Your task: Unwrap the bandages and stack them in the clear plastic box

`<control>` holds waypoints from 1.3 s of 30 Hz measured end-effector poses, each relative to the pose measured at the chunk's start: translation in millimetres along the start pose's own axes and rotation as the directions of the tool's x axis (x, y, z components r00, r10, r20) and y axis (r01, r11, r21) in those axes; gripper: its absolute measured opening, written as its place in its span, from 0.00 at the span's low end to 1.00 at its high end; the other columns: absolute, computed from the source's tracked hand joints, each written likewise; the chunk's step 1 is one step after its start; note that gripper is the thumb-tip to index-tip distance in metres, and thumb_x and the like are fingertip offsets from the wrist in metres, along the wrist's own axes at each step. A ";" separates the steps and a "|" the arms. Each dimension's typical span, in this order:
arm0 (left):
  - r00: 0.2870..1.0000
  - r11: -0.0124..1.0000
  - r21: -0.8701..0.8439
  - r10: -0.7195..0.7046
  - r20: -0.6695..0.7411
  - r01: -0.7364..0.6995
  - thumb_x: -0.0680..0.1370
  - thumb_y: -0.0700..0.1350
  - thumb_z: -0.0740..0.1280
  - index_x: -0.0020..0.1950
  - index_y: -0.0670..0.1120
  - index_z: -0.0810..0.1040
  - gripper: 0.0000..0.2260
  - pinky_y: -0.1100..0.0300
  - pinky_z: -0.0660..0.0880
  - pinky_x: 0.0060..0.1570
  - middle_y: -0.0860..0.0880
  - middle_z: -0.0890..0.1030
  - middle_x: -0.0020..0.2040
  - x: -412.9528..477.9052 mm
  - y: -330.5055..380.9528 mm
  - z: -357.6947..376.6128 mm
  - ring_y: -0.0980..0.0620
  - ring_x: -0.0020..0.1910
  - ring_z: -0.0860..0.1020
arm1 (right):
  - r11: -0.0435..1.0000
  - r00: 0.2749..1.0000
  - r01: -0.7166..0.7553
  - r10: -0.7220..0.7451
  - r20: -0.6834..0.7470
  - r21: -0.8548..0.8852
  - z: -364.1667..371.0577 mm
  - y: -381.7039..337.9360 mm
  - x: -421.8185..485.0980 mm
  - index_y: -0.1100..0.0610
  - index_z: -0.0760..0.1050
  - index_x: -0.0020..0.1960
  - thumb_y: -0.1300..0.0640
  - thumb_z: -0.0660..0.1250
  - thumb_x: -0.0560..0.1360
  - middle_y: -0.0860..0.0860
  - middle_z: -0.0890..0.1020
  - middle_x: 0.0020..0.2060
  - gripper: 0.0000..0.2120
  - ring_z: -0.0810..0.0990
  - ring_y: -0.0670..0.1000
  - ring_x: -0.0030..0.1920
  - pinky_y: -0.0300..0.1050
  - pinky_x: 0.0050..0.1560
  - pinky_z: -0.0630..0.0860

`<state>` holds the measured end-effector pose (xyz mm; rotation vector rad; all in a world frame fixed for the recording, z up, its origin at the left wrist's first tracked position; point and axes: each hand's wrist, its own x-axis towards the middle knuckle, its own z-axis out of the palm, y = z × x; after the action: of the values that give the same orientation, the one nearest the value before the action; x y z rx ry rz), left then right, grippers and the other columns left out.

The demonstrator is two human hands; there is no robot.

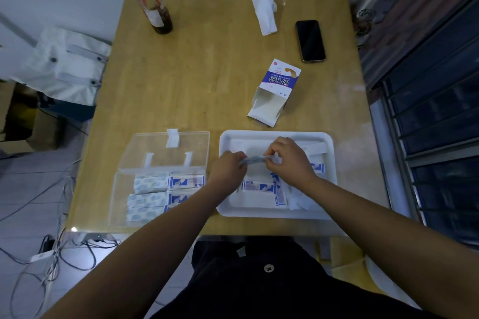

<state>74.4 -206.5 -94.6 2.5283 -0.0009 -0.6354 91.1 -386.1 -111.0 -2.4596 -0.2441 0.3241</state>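
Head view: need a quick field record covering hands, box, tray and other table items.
left hand: pinches one end of held bandage
right hand: pinches the other end, above white tray
clear plastic box: lid open, left of the tray
box contents: stacked bandages in rows
tray contents: wrapped bandages, paper strips
carton: open, lying beyond the tray
far table: phone, tissue, cup with straw
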 end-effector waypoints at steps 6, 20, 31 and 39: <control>0.996 0.994 0.097 -0.042 -0.083 0.050 0.80 0.45 0.61 0.61 0.45 0.75 0.11 0.58 0.69 0.44 0.43 0.72 0.55 -1.3 -3.4 21.6 0.44 0.48 0.76 | 0.995 0.996 -0.094 0.094 -0.003 -0.029 14.4 10.1 -16.8 0.58 0.78 0.46 0.61 0.67 0.74 0.53 0.74 0.48 0.02 0.76 0.53 0.44 0.45 0.42 0.71; 0.998 0.999 -0.047 -0.019 -0.066 0.015 0.79 0.41 0.64 0.57 0.41 0.75 0.08 0.60 0.69 0.45 0.43 0.69 0.56 3.2 0.2 28.8 0.43 0.46 0.75 | 0.997 0.993 -0.083 0.082 0.086 0.009 15.9 13.3 -11.2 0.58 0.79 0.47 0.64 0.65 0.74 0.51 0.74 0.43 0.05 0.71 0.47 0.41 0.39 0.41 0.63; 0.971 0.993 -0.055 0.088 -0.221 -0.103 0.80 0.43 0.57 0.56 0.43 0.71 0.07 0.56 0.64 0.36 0.42 0.79 0.41 -21.3 1.3 -26.9 0.42 0.40 0.76 | 0.982 0.987 0.136 -0.123 -0.099 0.134 -4.7 -41.3 -1.0 0.54 0.76 0.45 0.59 0.62 0.74 0.48 0.81 0.38 0.05 0.77 0.50 0.41 0.51 0.43 0.73; 0.967 0.996 -0.087 0.010 -0.253 -0.033 0.73 0.51 0.56 0.41 0.46 0.72 0.10 0.53 0.66 0.32 0.46 0.73 0.30 -64.5 -63.1 -75.4 0.42 0.34 0.74 | 0.936 0.993 0.045 -0.079 0.084 0.349 24.7 -108.7 0.3 0.56 0.82 0.55 0.62 0.64 0.78 0.48 0.82 0.36 0.10 0.81 0.39 0.32 0.31 0.37 0.72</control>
<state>42.4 -106.9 -40.9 2.4994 0.0890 -0.2941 73.9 -287.1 -62.7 -2.0860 -0.2799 0.4220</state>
